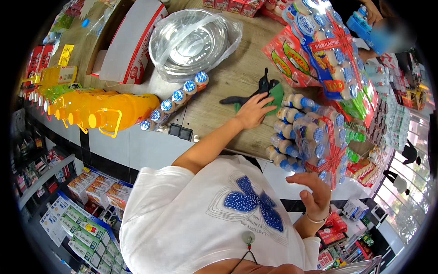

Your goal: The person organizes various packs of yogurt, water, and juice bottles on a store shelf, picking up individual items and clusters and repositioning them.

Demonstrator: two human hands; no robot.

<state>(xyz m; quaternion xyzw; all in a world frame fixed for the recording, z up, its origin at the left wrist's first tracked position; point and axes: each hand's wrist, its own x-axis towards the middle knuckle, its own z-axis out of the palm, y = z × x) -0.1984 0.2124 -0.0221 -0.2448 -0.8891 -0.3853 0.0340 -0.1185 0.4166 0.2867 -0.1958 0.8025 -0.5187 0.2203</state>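
I see my left hand [252, 112] lying open on a green cloth [275, 96] beside black scissors [255, 91] on the counter [219, 82]. My right hand [315, 194] hangs open, empty, near the bottle packs [305, 137].

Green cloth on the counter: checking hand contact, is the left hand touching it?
Touching. The head view shows the left hand lying flat on the green cloth.

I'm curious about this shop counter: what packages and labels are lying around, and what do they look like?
Orange bottles: row on the counter's left, yellow handles.
Small bottle strip: beside them, blue-white caps.
Wrapped drink packs: right of the left hand, red ribbon.
White carton: far left, red trim.
Yellow tag: far-left counter.
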